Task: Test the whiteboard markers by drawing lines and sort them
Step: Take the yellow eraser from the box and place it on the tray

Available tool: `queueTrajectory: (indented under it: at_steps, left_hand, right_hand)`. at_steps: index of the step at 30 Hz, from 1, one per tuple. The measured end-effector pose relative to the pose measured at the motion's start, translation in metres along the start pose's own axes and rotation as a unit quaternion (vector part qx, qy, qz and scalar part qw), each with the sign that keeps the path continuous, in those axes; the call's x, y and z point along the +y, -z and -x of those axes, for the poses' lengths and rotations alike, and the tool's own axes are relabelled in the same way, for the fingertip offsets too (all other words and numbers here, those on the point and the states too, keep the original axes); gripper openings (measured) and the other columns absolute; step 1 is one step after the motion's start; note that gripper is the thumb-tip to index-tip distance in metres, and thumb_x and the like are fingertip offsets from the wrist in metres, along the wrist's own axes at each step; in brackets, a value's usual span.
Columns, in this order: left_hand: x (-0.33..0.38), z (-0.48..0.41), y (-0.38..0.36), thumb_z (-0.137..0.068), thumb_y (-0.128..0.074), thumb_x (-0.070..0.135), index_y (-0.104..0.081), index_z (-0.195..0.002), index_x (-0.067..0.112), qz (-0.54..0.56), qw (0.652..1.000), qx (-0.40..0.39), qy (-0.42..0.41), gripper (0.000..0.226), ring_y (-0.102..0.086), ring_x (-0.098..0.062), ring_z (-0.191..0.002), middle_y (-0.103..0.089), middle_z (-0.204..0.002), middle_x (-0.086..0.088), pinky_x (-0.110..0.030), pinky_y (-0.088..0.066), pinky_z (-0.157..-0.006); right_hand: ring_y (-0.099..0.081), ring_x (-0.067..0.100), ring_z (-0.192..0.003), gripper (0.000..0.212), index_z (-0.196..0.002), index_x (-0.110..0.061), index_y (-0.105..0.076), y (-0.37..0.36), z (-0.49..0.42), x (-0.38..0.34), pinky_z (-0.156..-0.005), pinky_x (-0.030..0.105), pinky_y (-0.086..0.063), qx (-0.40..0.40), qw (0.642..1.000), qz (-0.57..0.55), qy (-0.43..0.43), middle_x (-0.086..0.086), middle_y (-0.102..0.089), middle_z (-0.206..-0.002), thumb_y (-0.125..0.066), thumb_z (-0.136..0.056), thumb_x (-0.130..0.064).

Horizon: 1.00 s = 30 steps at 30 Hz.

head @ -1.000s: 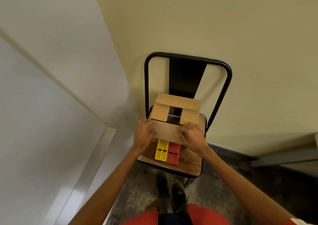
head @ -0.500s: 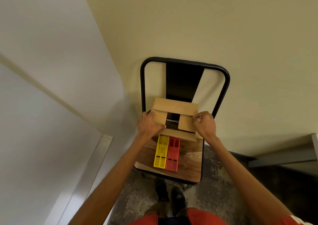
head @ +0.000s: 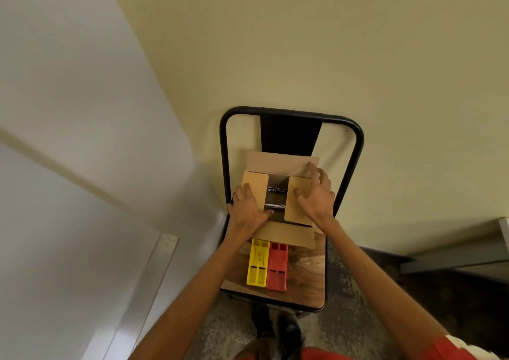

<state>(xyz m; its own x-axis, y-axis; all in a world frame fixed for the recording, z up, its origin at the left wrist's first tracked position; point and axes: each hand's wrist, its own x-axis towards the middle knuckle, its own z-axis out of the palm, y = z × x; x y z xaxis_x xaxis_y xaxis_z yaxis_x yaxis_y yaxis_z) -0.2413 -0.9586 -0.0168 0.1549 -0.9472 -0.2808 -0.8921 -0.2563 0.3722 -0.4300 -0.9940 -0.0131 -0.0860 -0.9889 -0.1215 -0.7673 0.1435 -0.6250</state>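
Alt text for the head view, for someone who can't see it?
The left hand and right hand rest on the side flaps of a cardboard box on a chair. A yellow tray and red tray lie side by side before it.

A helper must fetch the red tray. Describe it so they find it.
Find the black metal chair with a wooden seat. On it, before the brown cardboard box, two flat trays lie together. The red plastic tray is right of the yellow plastic tray.

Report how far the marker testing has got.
Done: setup; the yellow plastic tray and red plastic tray sit together on the wooden chair seat. In hand: left hand and right hand press flaps of the brown cardboard box. Left: no marker out, nothing tested or sorted.
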Motion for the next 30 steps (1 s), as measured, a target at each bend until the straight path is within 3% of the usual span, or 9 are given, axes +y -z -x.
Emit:
queueTrajectory:
  at_steps: [5, 10, 14, 16, 19, 22, 25, 28, 30]
  left_hand:
    - [-0.008, 0.001, -0.006, -0.08, -0.075, 0.037, -0.024, -0.149, 0.013, 0.084, 0.996, 0.026, -0.019, 0.089, -0.044, -0.033, -0.127, -0.033, -0.145, -0.013, -0.051, -0.045, -0.102]
    - [-0.024, 0.004, 0.006, -0.094, -0.066, 0.03, -0.031, -0.153, 0.016, 0.3, 0.954, -0.001, -0.011, 0.071, -0.046, -0.024, -0.13, -0.039, -0.151, -0.006, -0.039, -0.046, -0.104]
    - [-0.041, 0.012, 0.016, -0.099, -0.057, 0.028, -0.051, -0.14, 0.015, 0.425, 0.905, 0.028, -0.008, 0.043, -0.056, -0.014, -0.117, -0.059, -0.129, 0.0, -0.024, -0.045, -0.093]
    - [-0.051, 0.013, 0.018, -0.1, -0.056, 0.03, -0.064, -0.123, 0.006, 0.474, 0.878, 0.067, 0.011, 0.035, -0.061, -0.019, -0.103, -0.067, -0.11, -0.004, -0.03, -0.049, -0.089]
    - [-0.06, 0.013, 0.02, -0.097, -0.055, 0.043, -0.064, -0.098, -0.006, 0.51, 0.854, 0.1, 0.034, 0.05, -0.054, -0.021, -0.082, -0.057, -0.086, -0.011, -0.041, -0.045, -0.074]
    - [-0.06, 0.014, 0.02, -0.104, -0.049, 0.025, -0.063, -0.101, -0.005, 0.523, 0.84, 0.124, 0.072, 0.033, -0.059, -0.014, -0.085, -0.06, -0.09, -0.006, -0.033, -0.052, -0.072]
    - [-0.066, 0.015, 0.015, -0.105, -0.047, 0.019, -0.059, -0.102, -0.002, 0.517, 0.836, 0.161, 0.09, 0.024, -0.063, 0.0, -0.077, -0.059, -0.089, -0.003, -0.022, -0.057, -0.065]
    - [-0.07, 0.016, 0.009, -0.099, -0.059, 0.022, -0.057, -0.114, 0.003, 0.508, 0.834, 0.18, 0.117, 0.024, -0.066, -0.012, -0.089, -0.063, -0.102, -0.008, -0.026, -0.059, -0.066]
    - [-0.07, 0.017, 0.006, -0.095, -0.066, 0.024, -0.054, -0.12, 0.007, 0.493, 0.834, 0.207, 0.136, 0.032, -0.065, -0.024, -0.101, -0.062, -0.112, -0.009, -0.037, -0.06, -0.078]
  right_hand:
    - [-0.024, 0.034, -0.142, 0.106, -0.152, -0.03, -0.013, -0.014, 0.01, 0.008, -0.107, 0.06, -0.035, -0.027, 0.998, 0.049, -0.005, 0.009, -0.017, -0.158, -0.073, -0.072, -0.065]
    - [-0.023, 0.034, -0.143, 0.119, -0.154, -0.03, -0.004, -0.022, 0.015, 0.014, -0.108, 0.06, -0.035, -0.061, 0.997, 0.057, -0.007, 0.007, -0.01, -0.16, -0.073, -0.067, -0.071]
    - [-0.037, 0.034, -0.136, 0.102, -0.153, -0.028, -0.017, -0.013, 0.021, 0.013, -0.104, 0.058, -0.043, -0.03, 0.999, -0.018, 0.001, 0.007, -0.028, -0.156, -0.072, -0.074, -0.061]
    - [-0.046, 0.029, -0.129, 0.088, -0.15, -0.028, -0.028, -0.005, 0.027, 0.015, -0.099, 0.053, -0.049, -0.014, 0.997, -0.07, -0.001, 0.005, -0.039, -0.151, -0.069, -0.079, -0.057]
    - [-0.055, 0.023, -0.121, 0.067, -0.142, -0.026, -0.048, 0.011, 0.035, 0.018, -0.096, 0.047, -0.053, 0.007, 0.987, -0.159, -0.025, 0.002, -0.054, -0.141, -0.063, -0.082, -0.053]
    - [-0.064, 0.015, -0.105, 0.041, -0.128, -0.018, -0.064, 0.026, 0.04, 0.028, -0.092, 0.044, -0.056, 0.041, 0.977, -0.205, -0.039, -0.001, -0.07, -0.116, -0.063, -0.09, -0.035]
    - [-0.067, 0.018, -0.094, 0.025, -0.116, -0.012, -0.07, 0.038, 0.047, 0.042, -0.085, 0.042, -0.059, 0.081, 0.972, -0.215, -0.057, 0.0, -0.072, -0.1, -0.061, -0.095, -0.021]
    - [-0.065, 0.019, -0.094, 0.025, -0.117, -0.012, -0.068, 0.04, 0.053, 0.06, -0.087, 0.043, -0.058, 0.082, 0.972, -0.205, -0.082, 0.001, -0.07, -0.104, -0.059, -0.097, -0.023]
    - [-0.066, 0.022, -0.097, 0.028, -0.119, -0.012, -0.066, 0.039, 0.056, 0.071, -0.087, 0.046, -0.058, 0.068, 0.973, -0.2, -0.096, 0.005, -0.07, -0.11, -0.058, -0.098, -0.028]
